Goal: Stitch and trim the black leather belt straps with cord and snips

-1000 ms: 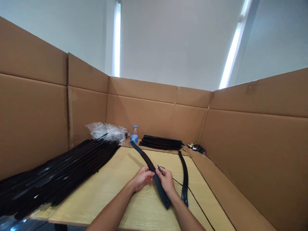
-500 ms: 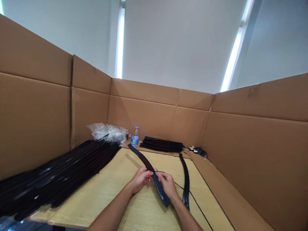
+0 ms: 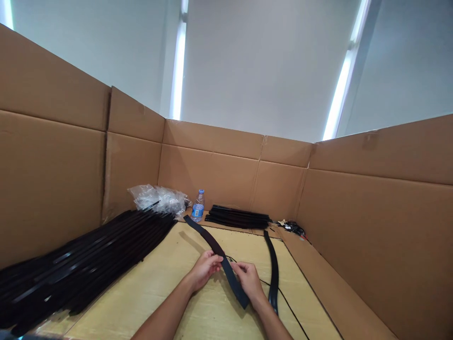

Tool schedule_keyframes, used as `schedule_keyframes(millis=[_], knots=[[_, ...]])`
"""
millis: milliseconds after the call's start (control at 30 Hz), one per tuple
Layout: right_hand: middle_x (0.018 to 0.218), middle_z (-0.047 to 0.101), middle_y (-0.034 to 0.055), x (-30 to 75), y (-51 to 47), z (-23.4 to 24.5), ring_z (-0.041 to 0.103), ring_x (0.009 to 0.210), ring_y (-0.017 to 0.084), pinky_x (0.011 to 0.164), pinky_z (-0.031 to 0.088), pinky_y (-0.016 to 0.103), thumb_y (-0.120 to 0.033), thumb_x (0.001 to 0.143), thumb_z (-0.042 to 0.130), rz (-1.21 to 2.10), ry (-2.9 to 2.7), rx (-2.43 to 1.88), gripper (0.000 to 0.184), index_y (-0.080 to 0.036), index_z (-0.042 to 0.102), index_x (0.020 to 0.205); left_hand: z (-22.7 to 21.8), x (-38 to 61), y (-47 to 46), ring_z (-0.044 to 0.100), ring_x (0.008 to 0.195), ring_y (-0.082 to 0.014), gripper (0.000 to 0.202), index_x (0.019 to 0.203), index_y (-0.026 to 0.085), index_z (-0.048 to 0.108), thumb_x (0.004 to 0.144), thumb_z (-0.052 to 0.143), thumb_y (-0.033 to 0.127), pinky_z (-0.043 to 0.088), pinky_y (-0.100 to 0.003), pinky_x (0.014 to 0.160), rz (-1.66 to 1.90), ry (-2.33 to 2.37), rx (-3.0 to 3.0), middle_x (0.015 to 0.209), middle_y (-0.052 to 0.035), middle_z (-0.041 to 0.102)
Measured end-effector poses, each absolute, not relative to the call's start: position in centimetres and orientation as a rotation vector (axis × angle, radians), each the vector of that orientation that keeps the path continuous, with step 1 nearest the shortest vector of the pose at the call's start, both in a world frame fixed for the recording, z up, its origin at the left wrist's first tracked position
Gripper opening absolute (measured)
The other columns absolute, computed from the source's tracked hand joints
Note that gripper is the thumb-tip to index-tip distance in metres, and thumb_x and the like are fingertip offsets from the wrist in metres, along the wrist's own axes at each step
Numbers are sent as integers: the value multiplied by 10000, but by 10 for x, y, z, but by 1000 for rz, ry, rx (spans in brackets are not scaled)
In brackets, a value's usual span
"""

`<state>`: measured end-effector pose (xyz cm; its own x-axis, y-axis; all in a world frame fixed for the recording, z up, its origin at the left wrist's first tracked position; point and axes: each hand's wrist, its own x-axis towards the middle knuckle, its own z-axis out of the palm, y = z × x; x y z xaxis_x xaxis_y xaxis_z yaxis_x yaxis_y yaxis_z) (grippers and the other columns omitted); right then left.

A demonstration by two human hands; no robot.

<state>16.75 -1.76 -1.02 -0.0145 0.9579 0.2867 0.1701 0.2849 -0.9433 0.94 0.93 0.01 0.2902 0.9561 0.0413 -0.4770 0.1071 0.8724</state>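
Right hand (image 3: 248,281), cord (image 3: 289,304) end indistinct

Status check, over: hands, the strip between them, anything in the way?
Left hand gripping the curved strip. Right hand close by its right edge, grip unclear. Possible snag: thin cord running right, crossing a second strip.

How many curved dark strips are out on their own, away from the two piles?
2: a held strip in the left hand, and a lying strip on the table, right of the right hand. No others show, though some could be hidden.
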Motion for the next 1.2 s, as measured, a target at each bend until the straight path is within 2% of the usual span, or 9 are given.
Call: schedule_keyframes(millis=[100, 300, 600, 867, 1033, 1200], knots=[[447, 446, -26, 164, -20, -9, 334, 444, 99, 445, 261, 228, -692, 618, 646, 906, -1466, -1102, 577, -118, 709, 609, 0, 10, 9, 536, 492, -79, 155, 662, 114, 639, 542, 737, 114, 364, -186, 477, 1161, 642, 948, 583, 0, 639], [572, 594, 24, 163, -19, -9, 473, 556, 149, 537, 362, 246, -697, 613, 654, 866, -1464, -1069, 576, -125, 712, 657, -2, 11, 10, 521, 488, -76, 167, 673, 110, 659, 525, 736, 119, 329, -189, 462, 1155, 642, 974, 603, -7, 648], [575, 585, 23, 160, -18, -12, 467, 568, 151, 558, 354, 249, -710, 645, 605, 820, -1494, -1095, 600, -118, 702, 648, 1, 12, 8, 513, 488, -74, 173, 665, 108, 670, 505, 735, 116, 320, -191, 459, 1136, 646, 992, 615, -11, 659], [475, 399, -31, 160, -14, -17, 327, 503, 109, 488, 238, 237, -691, 713, 533, 768, -1520, -1155, 604, -122, 618, 530, 2, 12, 6, 521, 494, -76, 174, 662, 112, 671, 501, 737, 126, 329, -188, 458, 1132, 659, 991, 613, -8, 653], [481, 399, -32, 160, -11, -18, 325, 508, 107, 487, 242, 232, -692, 717, 527, 738, -1544, -1150, 604, -125, 611, 528, 2, 12, 5, 511, 494, -75, 155, 649, 116, 671, 510, 739, 117, 330, -188, 459, 1126, 653, 1005, 616, -14, 653], [478, 437, -26, 162, -8, -21, 338, 487, 104, 469, 235, 226, -693, 731, 521, 725, -1568, -1152, 620, -109, 662, 575, 0, 12, 6, 509, 494, -73, 155, 652, 108, 675, 514, 743, 123, 332, -186, 463, 1111, 654, 1017, 602, -12, 642]])
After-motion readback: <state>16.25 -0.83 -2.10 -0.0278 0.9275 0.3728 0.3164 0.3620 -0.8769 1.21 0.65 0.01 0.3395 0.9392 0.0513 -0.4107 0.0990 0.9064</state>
